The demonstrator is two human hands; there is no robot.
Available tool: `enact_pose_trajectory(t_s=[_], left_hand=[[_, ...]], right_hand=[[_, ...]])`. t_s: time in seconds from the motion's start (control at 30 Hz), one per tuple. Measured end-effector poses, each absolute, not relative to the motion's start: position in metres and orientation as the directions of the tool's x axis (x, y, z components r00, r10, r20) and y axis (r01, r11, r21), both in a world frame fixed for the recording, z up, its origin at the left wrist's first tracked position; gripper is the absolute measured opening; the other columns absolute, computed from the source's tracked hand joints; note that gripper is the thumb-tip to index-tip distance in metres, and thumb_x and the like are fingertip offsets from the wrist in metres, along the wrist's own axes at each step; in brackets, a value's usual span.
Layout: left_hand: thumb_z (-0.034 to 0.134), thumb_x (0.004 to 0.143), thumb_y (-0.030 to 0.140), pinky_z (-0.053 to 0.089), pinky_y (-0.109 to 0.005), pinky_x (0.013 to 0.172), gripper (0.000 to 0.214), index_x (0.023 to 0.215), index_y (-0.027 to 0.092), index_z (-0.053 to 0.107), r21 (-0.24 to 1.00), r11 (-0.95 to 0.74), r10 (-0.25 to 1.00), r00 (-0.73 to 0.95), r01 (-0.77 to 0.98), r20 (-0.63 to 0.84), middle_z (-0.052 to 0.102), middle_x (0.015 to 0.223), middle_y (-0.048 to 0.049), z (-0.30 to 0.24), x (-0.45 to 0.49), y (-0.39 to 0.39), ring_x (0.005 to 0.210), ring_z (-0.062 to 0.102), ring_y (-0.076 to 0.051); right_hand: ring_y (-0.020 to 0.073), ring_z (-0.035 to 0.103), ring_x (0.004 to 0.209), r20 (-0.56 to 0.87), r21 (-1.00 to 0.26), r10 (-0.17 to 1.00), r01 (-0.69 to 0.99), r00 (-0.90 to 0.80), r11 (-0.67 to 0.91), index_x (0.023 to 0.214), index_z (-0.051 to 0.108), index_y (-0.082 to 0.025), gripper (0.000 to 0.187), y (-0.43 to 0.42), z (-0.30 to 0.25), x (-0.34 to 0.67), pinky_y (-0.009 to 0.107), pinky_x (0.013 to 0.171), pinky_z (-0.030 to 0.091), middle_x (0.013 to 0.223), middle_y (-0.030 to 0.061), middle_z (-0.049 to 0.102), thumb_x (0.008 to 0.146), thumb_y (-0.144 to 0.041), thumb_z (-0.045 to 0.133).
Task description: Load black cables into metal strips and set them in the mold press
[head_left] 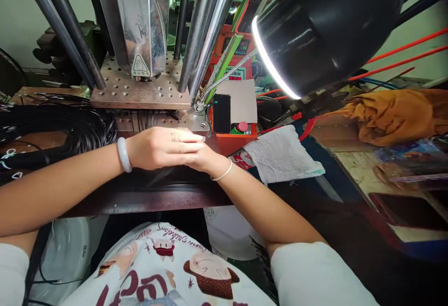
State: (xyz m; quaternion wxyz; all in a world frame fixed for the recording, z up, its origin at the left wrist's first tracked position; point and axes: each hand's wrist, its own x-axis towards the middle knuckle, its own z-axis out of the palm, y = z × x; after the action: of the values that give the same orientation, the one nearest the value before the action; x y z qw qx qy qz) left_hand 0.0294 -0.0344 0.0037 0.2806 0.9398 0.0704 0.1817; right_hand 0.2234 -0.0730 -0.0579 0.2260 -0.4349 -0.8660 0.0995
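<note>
My left hand (157, 147), with a pale bangle on the wrist and a ring on one finger, lies palm down over the dark lower plate (154, 189) of a press machine. Its fingers are stretched out flat and together. My right hand (203, 157), with a thin bracelet, sits under and just behind the left fingers, so its own fingers are hidden. Whatever lies beneath the two hands is covered. A bundle of black cables (59, 126) lies at the left, close to my left forearm.
Above the hands stand the press's steel columns (206, 30) and a perforated metal plate (140, 86). A black lamp head (325, 25) hangs at upper right. An orange control box (234, 128) with a red button, a white cloth (283, 154) and an orange cloth (395, 112) are to the right.
</note>
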Motion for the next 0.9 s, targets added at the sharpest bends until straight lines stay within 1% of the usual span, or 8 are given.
enact_pose_trajectory(t_s=[0.13, 0.2, 0.37, 0.5, 0.57, 0.63, 0.77, 0.9], left_hand=[[0.058, 0.087, 0.041, 0.052, -0.032, 0.091, 0.033, 0.095, 0.014, 0.076, 0.714, -0.638, 0.708, 0.587, 0.29, 0.394, 0.075, 0.098, -0.0096, 0.006, 0.022, -0.021, 0.093, 0.069, -0.022], [0.059, 0.086, 0.043, 0.052, -0.03, 0.085, 0.036, 0.091, 0.011, 0.075, 0.783, -0.531, 0.805, 0.483, 0.324, 0.346, 0.075, 0.093, -0.0099, 0.004, 0.015, -0.013, 0.088, 0.069, -0.021], [0.06, 0.081, 0.035, 0.051, -0.029, 0.08, 0.027, 0.082, 0.012, 0.075, 0.769, -0.502, 0.796, 0.56, 0.396, 0.23, 0.075, 0.084, -0.008, -0.021, 0.015, -0.008, 0.081, 0.068, -0.02], [0.061, 0.079, 0.034, 0.053, -0.029, 0.076, 0.029, 0.089, 0.011, 0.075, 0.777, -0.485, 0.797, 0.57, 0.402, 0.202, 0.075, 0.087, -0.0087, -0.031, 0.02, -0.014, 0.078, 0.067, -0.019], [0.061, 0.08, 0.038, 0.053, -0.028, 0.074, 0.036, 0.098, 0.009, 0.073, 0.81, -0.47, 0.78, 0.595, 0.351, 0.195, 0.075, 0.092, -0.0089, -0.026, 0.02, -0.018, 0.078, 0.067, -0.018], [0.06, 0.081, 0.039, 0.054, -0.028, 0.079, 0.041, 0.105, 0.007, 0.071, 0.806, -0.509, 0.722, 0.66, 0.302, 0.208, 0.074, 0.098, -0.009, -0.018, 0.02, -0.02, 0.082, 0.067, -0.018], [0.061, 0.082, 0.038, 0.052, -0.03, 0.084, 0.04, 0.106, 0.008, 0.071, 0.751, -0.59, 0.658, 0.716, 0.297, 0.234, 0.074, 0.098, -0.0096, -0.012, 0.018, -0.022, 0.088, 0.069, -0.02], [0.063, 0.083, 0.033, 0.052, -0.028, 0.079, 0.026, 0.093, 0.011, 0.074, 0.713, -0.618, 0.694, 0.656, 0.332, 0.297, 0.075, 0.088, -0.0078, -0.027, 0.019, -0.027, 0.084, 0.07, -0.02]], right_hand=[[0.0295, 0.054, 0.103, 0.128, -0.225, 0.916, 0.889, -0.379, 0.399, 0.118, 0.058, -0.012, 0.033, -0.052, -0.066, 0.217, 0.043, 0.087, 0.045, 0.111, 0.0166, 0.061, 0.087, -0.025, 0.058], [0.0269, 0.053, 0.098, 0.087, -0.208, 0.901, 0.876, -0.426, 0.435, 0.112, 0.06, -0.014, 0.024, -0.058, -0.073, 0.222, 0.04, 0.086, 0.045, 0.106, 0.0145, 0.061, 0.089, -0.021, 0.054], [0.0233, 0.053, 0.093, 0.127, -0.358, 0.786, 0.711, -0.606, 0.606, 0.106, 0.062, -0.018, 0.019, -0.091, -0.077, 0.227, 0.038, 0.084, 0.045, 0.097, 0.0101, 0.062, 0.092, -0.024, 0.052], [0.0219, 0.058, 0.093, 0.247, -0.684, 0.912, 0.609, -0.326, 0.402, 0.103, 0.062, -0.019, 0.026, -0.094, -0.07, 0.219, 0.037, 0.083, 0.048, 0.101, 0.0084, 0.065, 0.08, -0.03, 0.067], [0.0212, 0.061, 0.092, 0.185, -0.854, 0.958, 0.445, -0.221, 0.267, 0.103, 0.063, -0.019, 0.033, -0.088, -0.069, 0.212, 0.036, 0.081, 0.05, 0.102, 0.0071, 0.068, 0.074, -0.032, 0.071], [0.0191, 0.064, 0.081, 0.03, -0.962, 0.963, 0.255, -0.269, 0.101, 0.091, 0.067, -0.017, 0.028, -0.082, -0.071, 0.206, 0.034, 0.075, 0.051, 0.09, 0.0048, 0.071, 0.072, -0.037, 0.071], [0.0179, 0.064, 0.07, -0.082, -0.991, 0.964, 0.119, -0.255, -0.053, 0.066, 0.069, -0.016, 0.028, -0.081, -0.076, 0.202, 0.031, 0.072, 0.051, 0.068, 0.0027, 0.07, 0.073, -0.043, 0.07], [0.0217, 0.065, 0.083, 0.075, -0.885, 0.98, 0.441, -0.182, 0.149, 0.08, 0.075, -0.018, 0.015, -0.089, -0.078, 0.215, 0.034, 0.078, 0.05, 0.082, 0.005, 0.073, 0.08, -0.03, 0.066]])
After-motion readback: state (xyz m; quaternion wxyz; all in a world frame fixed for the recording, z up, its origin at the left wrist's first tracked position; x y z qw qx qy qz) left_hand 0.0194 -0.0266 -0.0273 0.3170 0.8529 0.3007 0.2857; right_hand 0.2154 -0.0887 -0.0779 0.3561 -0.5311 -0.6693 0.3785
